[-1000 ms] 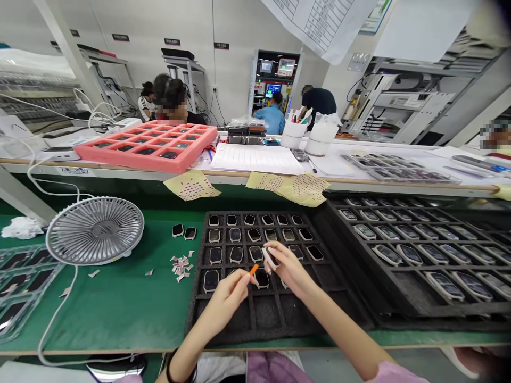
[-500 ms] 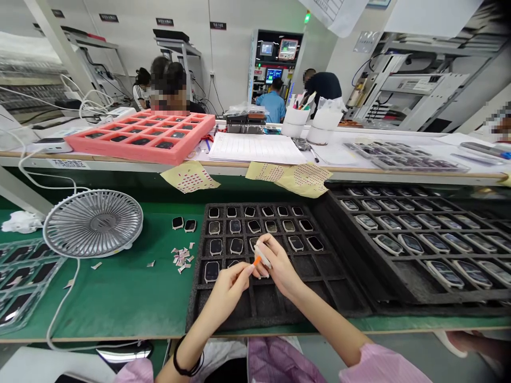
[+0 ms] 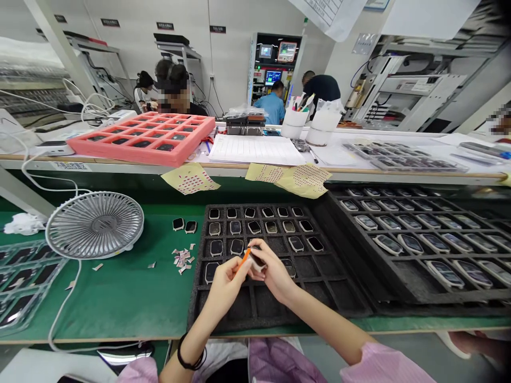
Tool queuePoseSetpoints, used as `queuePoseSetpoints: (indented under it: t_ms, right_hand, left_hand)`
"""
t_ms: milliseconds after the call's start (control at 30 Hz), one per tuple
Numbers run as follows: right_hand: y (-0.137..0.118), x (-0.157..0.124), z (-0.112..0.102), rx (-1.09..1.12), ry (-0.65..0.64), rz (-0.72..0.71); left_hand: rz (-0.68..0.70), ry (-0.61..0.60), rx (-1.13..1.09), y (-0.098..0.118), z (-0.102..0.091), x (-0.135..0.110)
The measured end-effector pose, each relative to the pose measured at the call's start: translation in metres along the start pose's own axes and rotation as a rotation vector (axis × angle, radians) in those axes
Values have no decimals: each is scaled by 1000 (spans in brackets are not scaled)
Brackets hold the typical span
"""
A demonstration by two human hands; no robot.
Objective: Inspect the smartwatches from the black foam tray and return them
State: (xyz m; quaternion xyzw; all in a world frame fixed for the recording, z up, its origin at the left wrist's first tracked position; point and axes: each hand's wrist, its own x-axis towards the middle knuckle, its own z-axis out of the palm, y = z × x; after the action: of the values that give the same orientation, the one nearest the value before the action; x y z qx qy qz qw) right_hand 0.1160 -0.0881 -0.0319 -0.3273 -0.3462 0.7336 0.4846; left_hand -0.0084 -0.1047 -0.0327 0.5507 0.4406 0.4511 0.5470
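Above the black foam tray [image 3: 275,307], my right hand [image 3: 275,271] is closed around a smartwatch case [image 3: 256,259] with a dark face and pale frame, held tilted. My left hand [image 3: 227,279] pinches a thin orange stick-like tool [image 3: 244,258], whose upper end lies against or close to the edge of the watch case. My fingers hide its lower end. Rows of similar watch cases sit in the tray's compartments around my hands, one of them [image 3: 288,267] just right of my right hand.
On the green mat lie a white fan [image 3: 96,223], two watch cases [image 3: 184,225] and small pale pieces [image 3: 182,259]. More black trays [image 3: 423,234] of watches stand right. A pink foam tray [image 3: 139,138] and paper sheets [image 3: 255,149] rest on the shelf. Several people are behind it.
The watch case has turned, so its dark face now shows. My left hand has shifted slightly left, and the orange tool now points up more steeply, showing more of its length.
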Motion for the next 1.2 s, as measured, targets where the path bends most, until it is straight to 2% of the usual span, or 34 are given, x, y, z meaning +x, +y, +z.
queuePoseSetpoints:
  t_ms: [100, 167, 233, 300, 367, 433, 500, 567, 667, 733, 867, 967, 1200]
  right_hand:
    - [1, 2, -8, -197, 9, -69]
    - [-5, 10, -26, -389, 78, -188]
    - [-12, 20, -53, -719, 198, -311]
    - [-17, 31, -79, -1156, 290, -324]
    - [-18, 37, -99, -1279, 310, -307]
    - [-18, 39, -110, -1330, 288, -312]
    - [-20, 36, -115, -1375, 286, -343]
    - [-25, 33, -121, -1512, 369, -341]
    - [-35, 29, -132, -1762, 522, -231]
    - [-39, 28, -140, -1821, 547, -160]
    - [-38, 29, -147, -1831, 533, -92]
    - [-37, 29, -147, -1821, 536, -68]
    - [-39, 29, -153, -1621, 501, -118]
  left_hand:
    - [17, 40, 64, 1, -5, 1]
    - [-7, 103, 123, 1, -19, -1]
    - [-15, 196, 225, -2, -42, -3]
    - [-12, 274, 411, -6, -69, -5]
    - [-49, 318, 618, -13, -93, -5]
    - [-122, 335, 765, -19, -110, -6]
    - [-204, 349, 863, -24, -120, -6]
    - [-274, 385, 932, -26, -125, -6]
    - [-311, 440, 937, -26, -125, -6]
    - [-263, 442, 869, -24, -120, -5]
    - [-108, 328, 730, -20, -99, -4]
    - [-49, 218, 681, -16, -82, -4]
    - [-38, 44, 518, -12, -59, -12]
